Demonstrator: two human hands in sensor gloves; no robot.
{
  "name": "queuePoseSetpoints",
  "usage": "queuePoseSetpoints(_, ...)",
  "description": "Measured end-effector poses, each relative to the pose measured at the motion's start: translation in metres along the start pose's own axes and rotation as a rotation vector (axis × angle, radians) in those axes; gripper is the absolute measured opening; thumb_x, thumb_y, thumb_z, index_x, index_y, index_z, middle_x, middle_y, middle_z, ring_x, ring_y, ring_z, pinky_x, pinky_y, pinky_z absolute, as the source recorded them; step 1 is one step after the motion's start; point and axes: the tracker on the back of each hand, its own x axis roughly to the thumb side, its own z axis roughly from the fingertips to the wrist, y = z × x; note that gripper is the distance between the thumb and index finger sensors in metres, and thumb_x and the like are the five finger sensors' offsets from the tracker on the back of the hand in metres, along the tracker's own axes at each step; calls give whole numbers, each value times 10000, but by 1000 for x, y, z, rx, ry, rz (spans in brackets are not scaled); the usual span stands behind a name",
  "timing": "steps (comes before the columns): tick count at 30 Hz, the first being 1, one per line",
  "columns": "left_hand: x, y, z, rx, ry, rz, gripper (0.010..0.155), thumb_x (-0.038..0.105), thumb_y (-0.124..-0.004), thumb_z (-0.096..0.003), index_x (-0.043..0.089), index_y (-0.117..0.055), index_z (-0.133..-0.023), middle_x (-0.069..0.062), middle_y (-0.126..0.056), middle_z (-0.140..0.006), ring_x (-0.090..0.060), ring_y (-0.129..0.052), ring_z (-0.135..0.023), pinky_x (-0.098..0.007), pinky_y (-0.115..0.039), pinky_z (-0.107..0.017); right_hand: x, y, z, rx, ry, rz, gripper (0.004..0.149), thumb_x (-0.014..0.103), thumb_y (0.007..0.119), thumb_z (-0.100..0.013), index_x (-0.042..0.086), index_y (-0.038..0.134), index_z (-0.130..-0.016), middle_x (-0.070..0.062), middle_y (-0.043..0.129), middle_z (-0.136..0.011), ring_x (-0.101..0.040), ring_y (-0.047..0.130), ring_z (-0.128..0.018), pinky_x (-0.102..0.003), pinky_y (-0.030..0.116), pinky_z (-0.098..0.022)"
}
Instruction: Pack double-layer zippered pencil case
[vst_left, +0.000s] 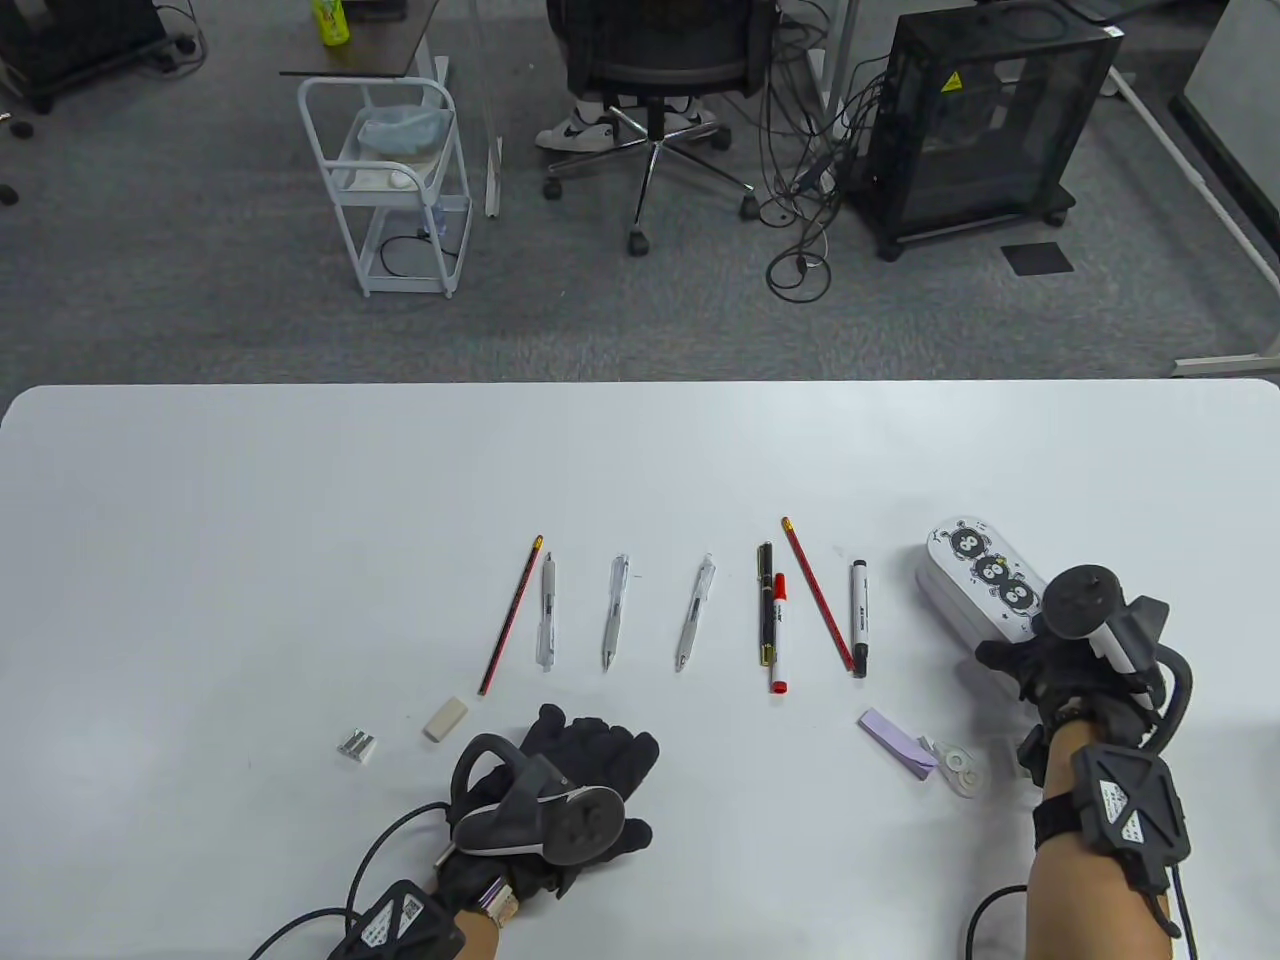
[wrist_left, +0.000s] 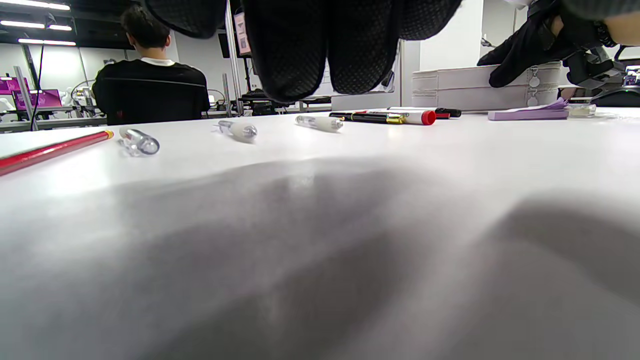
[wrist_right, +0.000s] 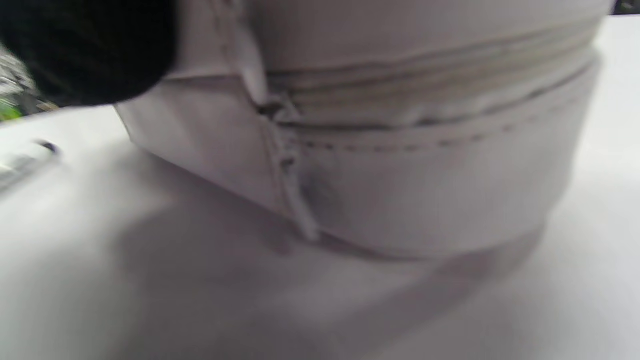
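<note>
One case (vst_left: 975, 580), white w/ black fuzzy cartoon faces on the lid, is lying flat at the table's (vst_left: 300, 520) right side, zipper (wrist_right: 400, 107) seen shut in the right wrist view. Its near end is touched by the right hand (vst_left: 1040, 670); an actual grip can't be told, fingers mostly hidden. Left of it, pens, pencils & markers are laid out in a row: black marker (vst_left: 858, 618), red pencil (vst_left: 816, 592), red marker (vst_left: 778, 632), black pen (vst_left: 766, 603), 3 clear pens, another pencil. Purple notes (vst_left: 897, 742) & tape (vst_left: 958, 762) sit just below the case. Left hand (vst_left: 570, 790) is rested on the table near the eraser (vst_left: 445, 719), fingers together, nothing held.
</note>
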Motion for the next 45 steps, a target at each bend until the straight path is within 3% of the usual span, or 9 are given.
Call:
queuePoseSetpoints(5,-1,5,2,19,-9,-21,759,723,-594,-404,291,-520,-1025,-3,-742,-1054,-355,-816,-967,-607,-594,-716,56,-33,37,-68,-280,-87,1137,619,906,-306,97,256,-1079,-215,483,-1106,-451,605,-957,-686,361,-702)
queuePoseSetpoints(9,-2,18,9,91,-10,-20,763,724,-593,-403,293,-513,-1027,-2,-734,-1058,-353,-811,-971,-606,-593,-717,107,-33,74,-71,-465,-18,1136,638,893,-304,100,265,-1082,-208,499,-1107,-440,623,-957,-681,381,-702)
queuePoseSetpoints(15,-11,43,31,244,19,-14,763,720,-593,-410,290,-499,-1032,-12,-706,-1074,-362,-786,-985,-612,-580,-720,173,12,133,73,-711,66,1134,636,894,-302,98,270,-1081,-212,501,-1104,-443,625,-953,-682,383,-699)
queuePoseSetpoints(22,-19,63,48,372,45,13,756,715,-590,-422,289,-493,-1038,-21,-668,-1094,-379,-739,-1011,-628,-546,-731,208,66,175,223,-829,69,1132,653,883,-304,98,273,-1079,-209,509,-1101,-438,635,-948,-677,395,-696)
queuePoseSetpoints(30,-13,55,40,324,36,-13,751,715,-592,-421,290,-513,-1035,-18,-694,-1084,-378,-753,-1006,-630,-550,-729,209,102,181,374,-830,159,1132,671,830,-336,100,186,-1071,-210,419,-1114,-446,554,-974,-678,340,-704)
queuePoseSetpoints(33,-11,49,34,284,39,-13,751,718,-591,-421,291,-519,-1035,-16,-704,-1082,-380,-757,-1005,-633,-551,-728,209,103,180,341,-847,167,1140,689,812,-321,101,184,-1069,-212,401,-1128,-481,515,-1002,-682,320,-705)
queuePoseSetpoints(36,-9,44,25,235,38,-30,774,735,-581,-410,295,-502,-1041,-18,-690,-1092,-382,-747,-1012,-633,-546,-731,203,90,186,293,-858,113,1155,726,717,-289,111,101,-1049,-203,266,-1151,-536,312,-1040,-683,196,-703)
queuePoseSetpoints(41,-2,41,14,174,22,-46,860,793,-569,-377,310,-410,-1070,-29,-616,-1139,-404,-681,-1053,-657,-506,-741,159,51,182,85,-717,23,1086,709,701,-323,102,207,-1076,-214,378,-1152,-550,409,-1027,-683,265,-706)
queuePoseSetpoints(45,8,38,-15,-99,47,-42,965,854,-558,-333,350,-216,-1081,-73,-387,-1214,-476,-469,-1128,-711,-390,-755,116,46,166,118,-539,-58,1000,608,763,-391,67,273,-1074,-219,489,-1128,-529,561,-995,-675,358,-707)
